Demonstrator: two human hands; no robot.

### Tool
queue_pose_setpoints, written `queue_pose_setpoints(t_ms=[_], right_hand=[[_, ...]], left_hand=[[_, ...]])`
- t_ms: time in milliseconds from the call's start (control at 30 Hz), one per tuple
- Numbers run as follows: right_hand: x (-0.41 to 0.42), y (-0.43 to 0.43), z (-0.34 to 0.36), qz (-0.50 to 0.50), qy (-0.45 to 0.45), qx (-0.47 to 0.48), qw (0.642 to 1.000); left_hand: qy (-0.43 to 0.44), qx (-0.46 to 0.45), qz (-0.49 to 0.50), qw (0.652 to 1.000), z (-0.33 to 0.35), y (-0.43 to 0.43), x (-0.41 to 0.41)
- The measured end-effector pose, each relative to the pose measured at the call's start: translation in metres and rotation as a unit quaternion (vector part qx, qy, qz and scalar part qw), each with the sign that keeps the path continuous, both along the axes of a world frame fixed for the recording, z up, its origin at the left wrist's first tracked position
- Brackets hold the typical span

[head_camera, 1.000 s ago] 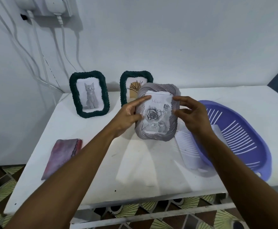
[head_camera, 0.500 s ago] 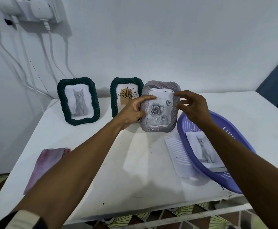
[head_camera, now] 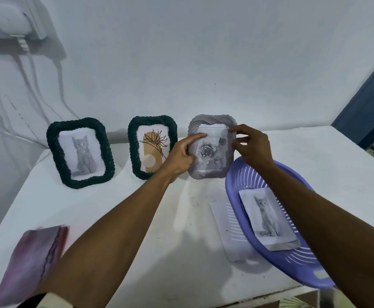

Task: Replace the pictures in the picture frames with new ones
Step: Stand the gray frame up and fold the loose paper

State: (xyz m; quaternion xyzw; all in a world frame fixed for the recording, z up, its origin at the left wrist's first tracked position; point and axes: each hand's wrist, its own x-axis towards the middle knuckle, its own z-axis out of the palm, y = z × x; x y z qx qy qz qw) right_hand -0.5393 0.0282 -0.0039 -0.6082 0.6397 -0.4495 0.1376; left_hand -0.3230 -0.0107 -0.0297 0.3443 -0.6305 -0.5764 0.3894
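Note:
A grey picture frame with a rose picture stands upright at the back of the white table. My left hand holds its left edge, index finger stretched across the top of the picture. My right hand pinches its upper right edge. To the left stand two dark green frames: one with a cat picture, one with a plant drawing. A loose cat picture lies in the purple basket.
A white sheet lies partly under the basket's left rim. A reddish cloth rests at the table's front left corner. Cables hang on the wall at the left. A dark blue door edge is at the right.
Both hands have carried the grey frame away from me to the back of the table, beside the plant-drawing frame. The loose cat picture in the basket has come into view.

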Motion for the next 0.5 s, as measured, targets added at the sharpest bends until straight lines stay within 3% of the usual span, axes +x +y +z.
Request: queue_pose_setpoints(t_ms=[500], right_hand=[[-0.015, -0.02, -0.015, 0.008, 0.029, -0.002, 1.0]], left_hand=[[-0.005, -0.004, 0.049, 0.999, -0.019, -0.02, -0.018]])
